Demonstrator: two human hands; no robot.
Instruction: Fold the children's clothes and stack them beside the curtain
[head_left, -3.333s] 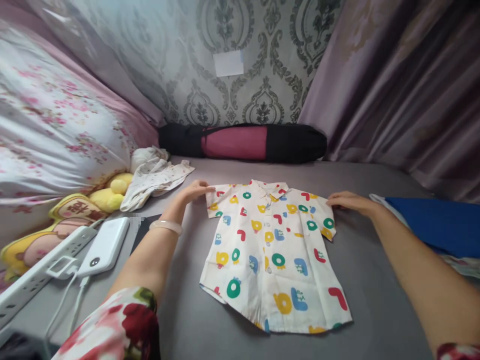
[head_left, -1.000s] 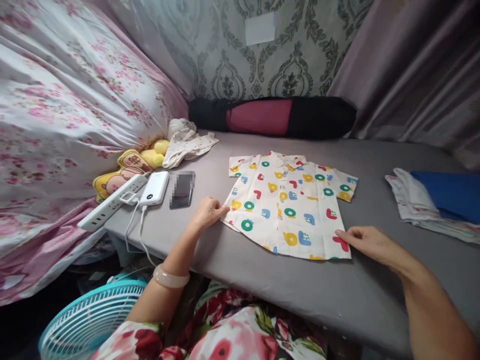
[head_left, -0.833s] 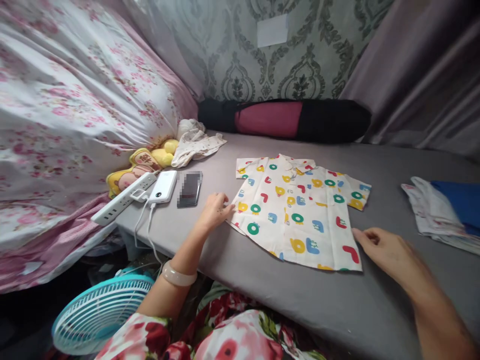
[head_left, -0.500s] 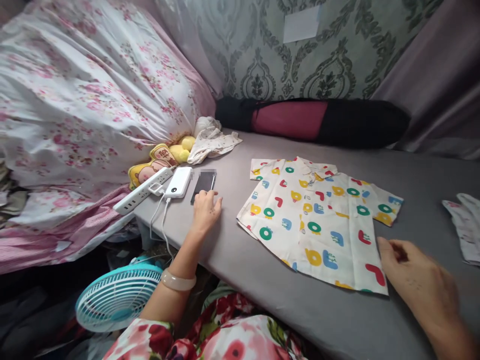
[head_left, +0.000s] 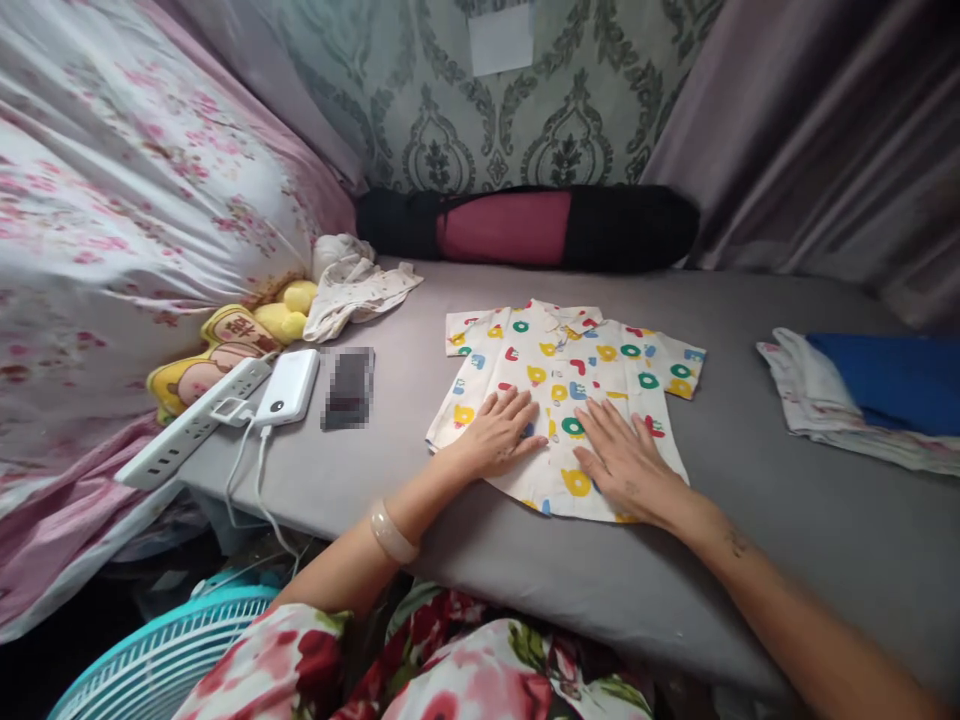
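Observation:
A small short-sleeved shirt [head_left: 536,375], white with bright letter and ring prints, lies spread on the grey sheet [head_left: 480,560], its collar pointing away from me. My left hand [head_left: 504,432] rests flat on the shirt's lower left part, fingers spread. On the lower right part lies my right hand [head_left: 626,462], palm down with the fingers stretched out. Both hands cover some of the print and neither grips the cloth. To the left of the shirt is a phone [head_left: 348,390], partly blurred out.
Left of the phone are a white power bank [head_left: 288,386], a power strip [head_left: 195,420] and yellow plush toys [head_left: 225,350]. Behind lies a crumpled cloth [head_left: 360,295] and a long black-and-red bag [head_left: 502,228]. Folded clothes [head_left: 885,395] sit at right; a fan [head_left: 172,650] stands below.
My left hand has left the phone and now lies on the shirt. My right hand has moved from the shirt's lower right edge onto it. The view has turned to the right.

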